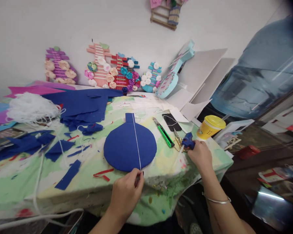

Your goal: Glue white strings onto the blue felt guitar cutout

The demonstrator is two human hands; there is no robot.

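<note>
against a white wall, flower-trimmed craft instruments stand behind a tabletop draped in pale green, paint-stained cloth. in the foreground, you work at a round, short-necked blue panel, lying flat near the front edge, a white string stretched across its face from neck to lower rim.

the string's line looks easy to lose: a loosened pinch could let it slacken or slide sideways, and too hard a pull could drag the light-looking panel toward you. at right, the gold-handled scissors and green utility knife lie close enough that a careless sweep could knock or snag them.

your left hand has its grip closed to a fine pinch, thumb against fingertips, on the string at the panel's lower rim. your right hand, beside the scissors, has its grip curled around a small dark-blue object, its exact kind hard to make out.
</note>
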